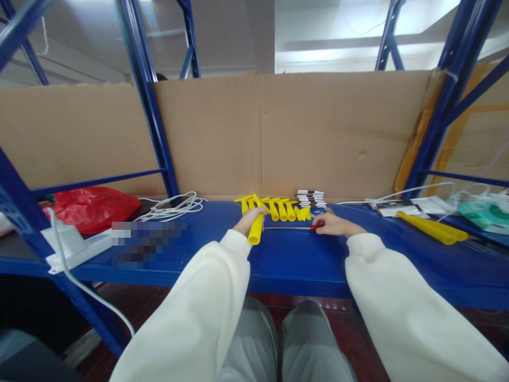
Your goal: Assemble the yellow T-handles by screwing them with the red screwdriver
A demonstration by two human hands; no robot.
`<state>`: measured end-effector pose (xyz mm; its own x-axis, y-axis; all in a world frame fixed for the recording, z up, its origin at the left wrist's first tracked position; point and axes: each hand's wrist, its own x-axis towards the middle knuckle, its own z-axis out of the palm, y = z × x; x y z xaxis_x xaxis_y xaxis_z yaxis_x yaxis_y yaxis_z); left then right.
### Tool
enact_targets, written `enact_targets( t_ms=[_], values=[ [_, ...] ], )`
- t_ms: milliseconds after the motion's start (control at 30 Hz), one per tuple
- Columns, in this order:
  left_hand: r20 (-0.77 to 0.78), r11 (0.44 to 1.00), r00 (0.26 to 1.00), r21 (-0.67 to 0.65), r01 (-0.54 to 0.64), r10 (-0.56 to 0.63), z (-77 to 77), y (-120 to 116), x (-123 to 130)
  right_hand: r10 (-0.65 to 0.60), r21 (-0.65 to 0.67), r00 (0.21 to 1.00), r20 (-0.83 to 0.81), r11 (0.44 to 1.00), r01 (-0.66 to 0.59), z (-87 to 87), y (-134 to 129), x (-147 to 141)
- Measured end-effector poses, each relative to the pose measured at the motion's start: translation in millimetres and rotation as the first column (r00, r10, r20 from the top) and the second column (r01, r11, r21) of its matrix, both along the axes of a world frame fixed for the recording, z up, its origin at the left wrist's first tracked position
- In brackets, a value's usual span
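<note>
From the head view, your left hand [245, 220] closes around a yellow tube [255, 233], whose round open end tilts toward the near edge of the blue shelf [294, 265]. Your right hand [329, 224] pinches the red handle [314, 228] of a thin rod [288, 228], which runs left toward the tube; you cannot tell whether its tip touches it. Both hands are over the middle of the shelf. Just beyond your left hand, near the far edge, yellow T-shaped pieces [283, 212] lie in a row, with small yellow pieces [303, 213] at their right end. A stack of white-and-dark packets [311, 199] sits behind those, before the cardboard panel [326, 138]. Toward the right end lie long yellow cones [431, 228]; toward the left end are a white power strip [89, 251], a coiled white cable [175, 208] and a red plastic bag [93, 207].
</note>
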<state>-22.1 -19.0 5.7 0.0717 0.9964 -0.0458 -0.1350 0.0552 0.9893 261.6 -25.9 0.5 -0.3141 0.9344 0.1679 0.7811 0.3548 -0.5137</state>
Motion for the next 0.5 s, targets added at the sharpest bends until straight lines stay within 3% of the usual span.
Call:
enact_targets(
  t_ms=[300,500],
  values=[
    [0.005,0.999,0.999,0.006,-0.047,0.047,-0.9,0.9,1.4,-0.179,0.154,0.975,0.129,0.975,0.159,-1.0,0.6,-4.0],
    [-0.022,0.997,0.997,0.021,-0.075,0.075,2.2,-2.4,1.7,-0.338,0.281,0.938,0.070,0.909,0.307,5.3,-1.1,1.7]
  ],
)
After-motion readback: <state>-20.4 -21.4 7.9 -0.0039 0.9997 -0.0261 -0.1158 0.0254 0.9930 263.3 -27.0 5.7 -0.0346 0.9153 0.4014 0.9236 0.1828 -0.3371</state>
